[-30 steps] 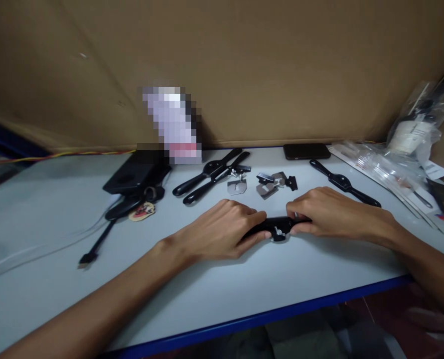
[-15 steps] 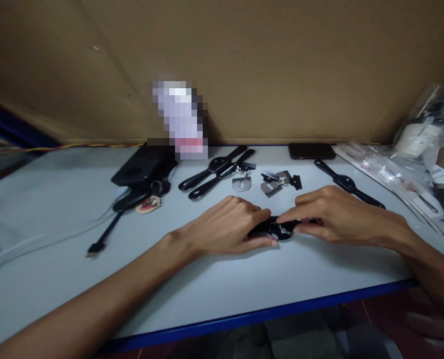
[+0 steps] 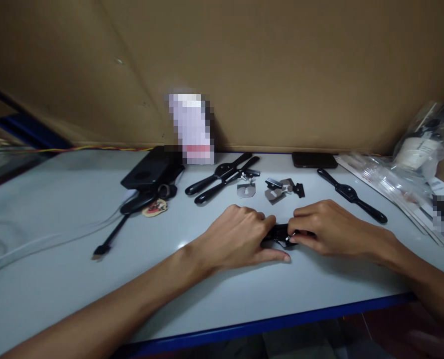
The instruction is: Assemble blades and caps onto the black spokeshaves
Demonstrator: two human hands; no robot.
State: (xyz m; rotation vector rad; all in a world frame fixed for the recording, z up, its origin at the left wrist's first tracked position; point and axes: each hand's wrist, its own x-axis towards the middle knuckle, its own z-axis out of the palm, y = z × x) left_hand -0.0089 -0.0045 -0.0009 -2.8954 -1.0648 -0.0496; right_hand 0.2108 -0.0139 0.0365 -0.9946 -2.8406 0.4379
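Note:
Both my hands meet over a black two-handled tool point(image 3: 279, 233) that lies on the pale table point(image 3: 222, 294). My left hand point(image 3: 236, 239) is curled over its left handle, thumb flat on the table. My right hand point(image 3: 330, 229) covers the right handle, its fingertips pinched at a small metal screw in the tool's middle. Most of the tool is hidden beneath my fingers.
Behind my hands lie two more black tool bodies point(image 3: 222, 177), a third one point(image 3: 351, 194) to the right, and small metal blades and clamps point(image 3: 277, 189). A phone point(image 3: 314, 159), a black box with keys point(image 3: 147, 174), a cable point(image 3: 109, 239) and plastic bags point(image 3: 404, 169) sit around. A cardboard wall stands behind.
My hands have drawn closer together over the tool, and my right fingertips have shifted onto the screw at its middle. The view has tilted slightly downward.

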